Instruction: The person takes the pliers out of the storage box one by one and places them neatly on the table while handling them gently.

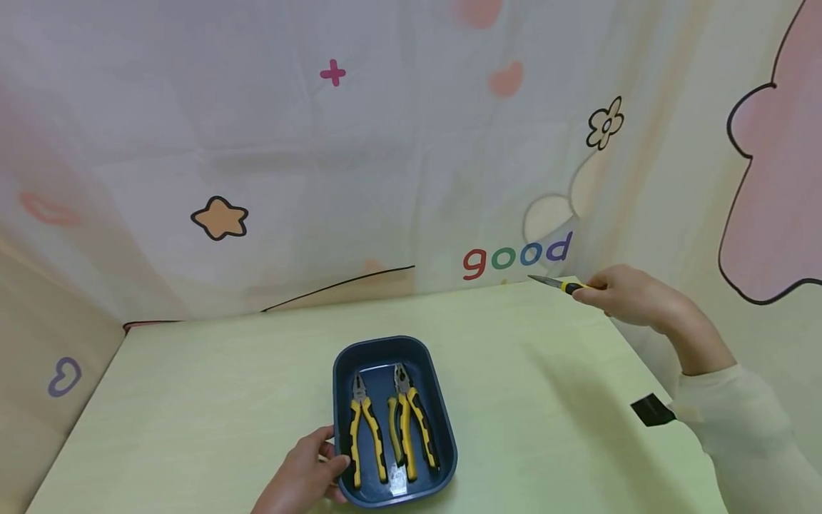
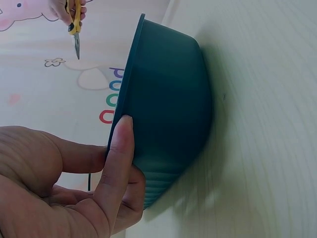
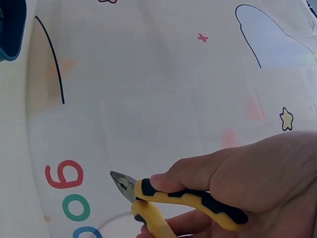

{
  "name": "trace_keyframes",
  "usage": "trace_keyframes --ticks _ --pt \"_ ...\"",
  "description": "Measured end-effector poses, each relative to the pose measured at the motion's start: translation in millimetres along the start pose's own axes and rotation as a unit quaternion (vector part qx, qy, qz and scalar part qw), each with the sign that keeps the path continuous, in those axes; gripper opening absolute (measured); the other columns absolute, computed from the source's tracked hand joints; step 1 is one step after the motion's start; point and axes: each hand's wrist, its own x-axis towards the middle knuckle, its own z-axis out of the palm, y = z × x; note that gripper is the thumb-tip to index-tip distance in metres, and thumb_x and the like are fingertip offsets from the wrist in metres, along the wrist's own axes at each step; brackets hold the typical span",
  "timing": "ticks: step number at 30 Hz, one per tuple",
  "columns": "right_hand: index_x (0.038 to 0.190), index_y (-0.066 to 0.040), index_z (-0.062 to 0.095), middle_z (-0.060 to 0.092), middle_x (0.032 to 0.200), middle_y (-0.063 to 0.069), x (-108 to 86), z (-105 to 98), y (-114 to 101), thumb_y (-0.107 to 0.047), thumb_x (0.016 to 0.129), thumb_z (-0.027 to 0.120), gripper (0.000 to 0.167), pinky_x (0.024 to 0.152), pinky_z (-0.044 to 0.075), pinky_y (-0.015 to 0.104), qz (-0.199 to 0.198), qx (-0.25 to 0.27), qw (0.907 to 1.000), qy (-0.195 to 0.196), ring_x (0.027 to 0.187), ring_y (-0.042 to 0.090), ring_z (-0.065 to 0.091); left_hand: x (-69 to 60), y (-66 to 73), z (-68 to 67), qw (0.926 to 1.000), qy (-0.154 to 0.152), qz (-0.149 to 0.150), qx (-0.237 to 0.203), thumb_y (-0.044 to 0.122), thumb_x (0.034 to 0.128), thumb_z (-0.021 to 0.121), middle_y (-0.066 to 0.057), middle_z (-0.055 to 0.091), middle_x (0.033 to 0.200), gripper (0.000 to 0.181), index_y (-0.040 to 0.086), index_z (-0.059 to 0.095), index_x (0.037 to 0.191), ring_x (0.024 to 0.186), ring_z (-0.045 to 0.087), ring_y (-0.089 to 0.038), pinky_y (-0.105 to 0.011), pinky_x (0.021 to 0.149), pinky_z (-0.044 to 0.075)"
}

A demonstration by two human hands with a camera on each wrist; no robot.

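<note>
A dark blue rectangular tray [image 1: 443, 435] is at the front middle of the table. My left hand [image 1: 307, 467] pinches its left rim near the front corner; the left wrist view shows fingertips against the tray's outer wall [image 2: 168, 94]. Inside lie pliers [image 1: 359, 407] on the left and pliers [image 1: 404, 410] on the right, all with yellow and black handles and noses toward the back. Another yellow handle shape shows beside the right pair, unclear whether separate. My right hand [image 1: 632, 296] grips pointed-nose pliers [image 3: 124, 186] by the handles, raised over the table's back right corner.
The pale green table [image 1: 193, 400] meets a printed fabric wall [image 1: 270, 143] at the back, with more fabric on both sides. A small black piece [image 1: 651, 410] shows beside the right sleeve [image 1: 738, 414]. The right arm's shadow falls across the table.
</note>
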Motion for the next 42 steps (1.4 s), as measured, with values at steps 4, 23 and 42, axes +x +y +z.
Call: trace_keyframes --ticks 4,23,42 --pt "0.109 0.009 0.065 0.062 0.096 0.013 1.6 -0.4 2.6 -0.027 0.107 0.055 0.038 0.07 0.048 0.037 0.012 0.004 0.9999 -0.001 0.091 0.032 0.059 -1.5 -0.3 -0.8 0.9999 -0.004 0.013 -0.002 0.001 0.1008 0.064 -0.015 0.054 0.095 0.052 -0.012 0.041 0.146 0.067 0.065 -0.022 -0.032 0.065 0.061" --pt "0.099 0.006 0.07 0.048 0.081 0.005 12.0 10.3 22.0 -0.027 0.105 0.058 0.035 0.064 0.037 0.033 0.045 0.026 0.9986 -0.001 0.081 0.024 0.049 -2.4 -1.4 -2.8 0.9998 -0.009 0.018 0.003 0.0 0.1005 0.063 -0.015 0.054 0.095 0.052 -0.013 0.041 0.145 0.066 0.065 -0.021 -0.032 0.065 0.061" --pt "0.063 -0.015 0.049 0.031 0.06 -0.005 27.2 26.7 28.5 -0.028 0.103 0.058 0.044 0.055 0.029 0.027 0.061 0.013 0.9981 0.001 0.056 0.011 0.03 -1.0 -0.4 -0.5 0.9999 0.002 0.005 0.012 0.002 0.1005 0.064 -0.015 0.054 0.096 0.052 -0.011 0.042 0.146 0.066 0.064 -0.022 -0.031 0.064 0.059"
